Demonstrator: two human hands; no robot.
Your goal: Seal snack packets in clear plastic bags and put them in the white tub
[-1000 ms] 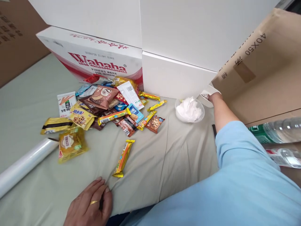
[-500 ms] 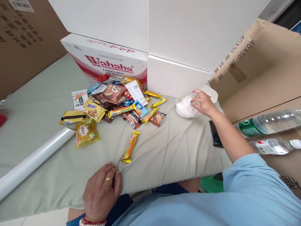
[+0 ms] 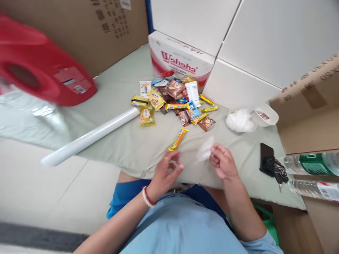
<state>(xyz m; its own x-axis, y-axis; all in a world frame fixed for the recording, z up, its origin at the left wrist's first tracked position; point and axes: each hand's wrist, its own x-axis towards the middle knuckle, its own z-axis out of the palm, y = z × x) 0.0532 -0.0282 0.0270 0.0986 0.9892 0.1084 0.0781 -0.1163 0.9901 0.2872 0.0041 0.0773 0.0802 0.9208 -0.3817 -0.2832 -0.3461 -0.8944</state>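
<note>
1. The right hand (image 3: 224, 163) is pinching a thin white bag (image 3: 206, 151) between thumb and fingers, above the near table edge.
2. The left hand (image 3: 166, 171) is hovering beside it, fingers loosely curled and holding nothing.
3. A pale green cloth (image 3: 127, 141) is covering the table, with cardboard and white boxes standing behind it.
4. One snack pile (image 3: 174, 102), one film roll (image 3: 90, 137) and two water bottles (image 3: 312, 164) are lying there.

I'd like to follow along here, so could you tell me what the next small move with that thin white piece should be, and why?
Probably bring the left hand across to pinch the free edge of the thin white piece. Only the right hand grips it, at one end, so it hangs limp; the left hand hovers open just beside it, holding nothing.
</note>
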